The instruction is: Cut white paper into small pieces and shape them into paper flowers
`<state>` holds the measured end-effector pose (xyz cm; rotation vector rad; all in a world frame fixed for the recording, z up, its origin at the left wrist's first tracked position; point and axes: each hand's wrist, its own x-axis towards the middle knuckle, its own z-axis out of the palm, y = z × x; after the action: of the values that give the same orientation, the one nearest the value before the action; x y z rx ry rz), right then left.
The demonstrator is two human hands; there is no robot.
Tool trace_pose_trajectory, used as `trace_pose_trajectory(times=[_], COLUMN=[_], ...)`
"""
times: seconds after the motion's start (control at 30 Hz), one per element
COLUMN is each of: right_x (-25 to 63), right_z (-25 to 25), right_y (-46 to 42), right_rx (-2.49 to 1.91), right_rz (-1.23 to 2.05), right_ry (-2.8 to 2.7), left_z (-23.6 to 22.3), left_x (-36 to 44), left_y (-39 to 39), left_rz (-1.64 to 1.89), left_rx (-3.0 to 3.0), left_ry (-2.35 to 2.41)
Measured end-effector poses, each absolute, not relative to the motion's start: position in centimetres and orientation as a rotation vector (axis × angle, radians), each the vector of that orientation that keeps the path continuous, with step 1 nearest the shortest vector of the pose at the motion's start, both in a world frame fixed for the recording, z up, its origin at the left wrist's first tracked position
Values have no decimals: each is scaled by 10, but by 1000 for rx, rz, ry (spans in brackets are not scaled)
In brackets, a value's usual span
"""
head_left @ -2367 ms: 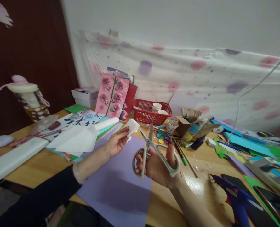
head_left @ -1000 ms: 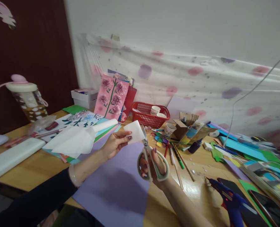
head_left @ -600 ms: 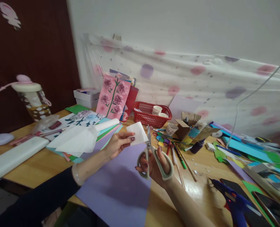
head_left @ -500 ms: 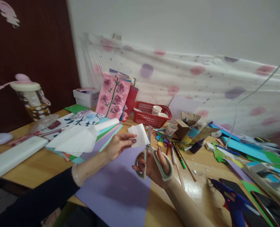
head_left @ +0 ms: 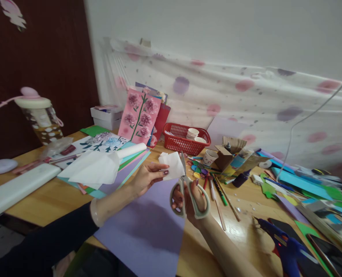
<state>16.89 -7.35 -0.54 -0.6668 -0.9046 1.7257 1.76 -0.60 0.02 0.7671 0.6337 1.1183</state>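
My left hand (head_left: 149, 179) pinches a small piece of white paper (head_left: 173, 166) by its left edge, thumb and fingers pressed together. Fingers of my right hand (head_left: 198, 200) run through the loops of the grey-handled scissors (head_left: 184, 177). Their blades point up and away from me at the paper's right edge; whether they are cutting into it I cannot tell. Below both hands lies a large purple sheet (head_left: 142, 231). Off to the left, thin white sheets (head_left: 92, 169) rest on a stack of coloured paper (head_left: 130, 165).
A red basket (head_left: 173, 144) with paper cups stands at the back. Brushes and pens (head_left: 225, 192) lie right of my hands, near a patterned cup (head_left: 209, 157). A blue glue gun (head_left: 283, 242) is at the front right. A bottle (head_left: 40, 119) stands far left.
The scissors' handles have come closer together and the blades have narrowed. The paper and both hands have shifted slightly right in the picture.
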Motion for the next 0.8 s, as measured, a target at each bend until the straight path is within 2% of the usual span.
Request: trace_pose_trajectory(times=[0.37, 0.67, 0.8], right_x=[177, 173, 182], right_z=[3, -5, -6], right_y=[-76, -69, -59], right_rx=[-533, -804, -1027], right_rz=[1884, 1749, 1498], right_ry=[-871, -886, -970], left_z=[-1, -5, 0], left_x=[19, 19, 12], left_y=[-12, -9, -2], left_rz=[1020, 1062, 1155], left_rx=[857, 842, 845], left_ry=[601, 639, 608])
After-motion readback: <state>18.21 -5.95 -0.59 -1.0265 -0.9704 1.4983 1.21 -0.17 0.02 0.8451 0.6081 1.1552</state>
